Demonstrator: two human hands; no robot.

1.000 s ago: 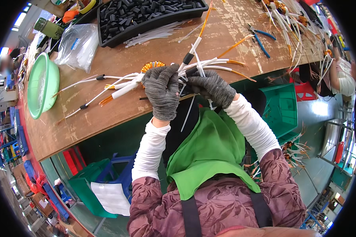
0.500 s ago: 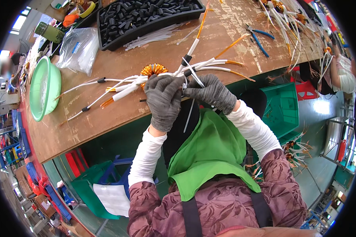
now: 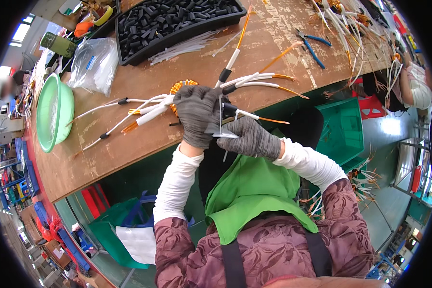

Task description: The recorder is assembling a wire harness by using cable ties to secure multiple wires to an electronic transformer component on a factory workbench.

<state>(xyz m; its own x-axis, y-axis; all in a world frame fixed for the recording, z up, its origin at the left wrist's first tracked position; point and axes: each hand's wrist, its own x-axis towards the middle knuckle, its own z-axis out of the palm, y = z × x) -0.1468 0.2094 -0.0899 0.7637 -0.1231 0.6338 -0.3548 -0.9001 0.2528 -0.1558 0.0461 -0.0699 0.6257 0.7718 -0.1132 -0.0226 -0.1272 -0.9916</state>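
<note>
A ring-shaped coil [image 3: 181, 88] wound with copper wire lies near the table's front edge. White-sleeved wire leads [image 3: 151, 109] with bare copper ends spread from it to both sides, several carrying black sleeves [image 3: 224, 75]. My left hand [image 3: 196, 114], in a grey knit glove, is closed around the leads beside the coil and hides part of it. Just right of it, my gloved right hand [image 3: 252, 138] pinches a thin white strip [image 3: 221, 115] that looks like a cable tie, running taut from the leads. A pale flat piece shows between the hands; its kind is unclear.
Behind the coil stands a black tray [image 3: 177, 41] of short black sleeves, with thin white strips [image 3: 182, 50] before it. A green basin [image 3: 56, 113] and plastic bag [image 3: 95, 65] are at left. Blue-handled pliers [image 3: 314, 48] and more wired coils [image 3: 343, 19] lie right, near another person.
My right hand has moved down toward me, drawing the white strip taut. A black-sleeved lead now shows to the right, between my hands. My left hand stays at the coil.
</note>
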